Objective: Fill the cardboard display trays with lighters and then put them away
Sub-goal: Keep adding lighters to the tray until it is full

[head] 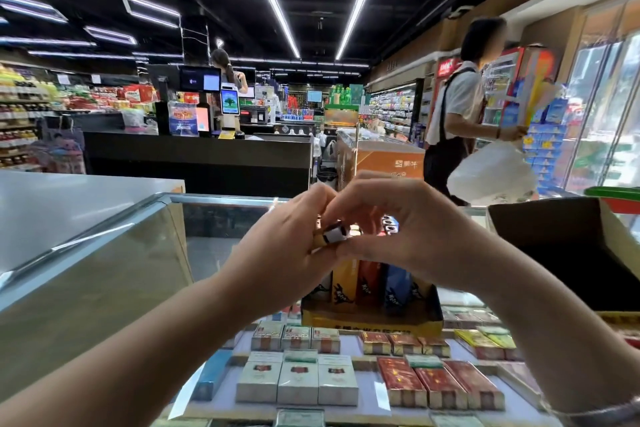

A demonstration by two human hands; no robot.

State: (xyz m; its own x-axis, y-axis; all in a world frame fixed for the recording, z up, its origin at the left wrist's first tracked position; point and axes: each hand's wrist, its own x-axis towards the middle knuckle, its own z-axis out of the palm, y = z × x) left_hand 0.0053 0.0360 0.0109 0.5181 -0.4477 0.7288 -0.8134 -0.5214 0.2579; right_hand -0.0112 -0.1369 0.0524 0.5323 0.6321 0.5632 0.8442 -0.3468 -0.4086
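Observation:
Both hands meet in the middle of the view, above the yellow cardboard display tray that stands on the glass counter. My left hand and my right hand together pinch a small lighter with a white label. Several upright lighters in yellow, red and blue stand in the tray below my hands. More lighter tops show behind my right fingers.
Cigarette packs lie in rows under the glass counter top. An open dark cardboard box stands at right. A person with a white plastic bag walks past behind the counter; checkout desks lie beyond.

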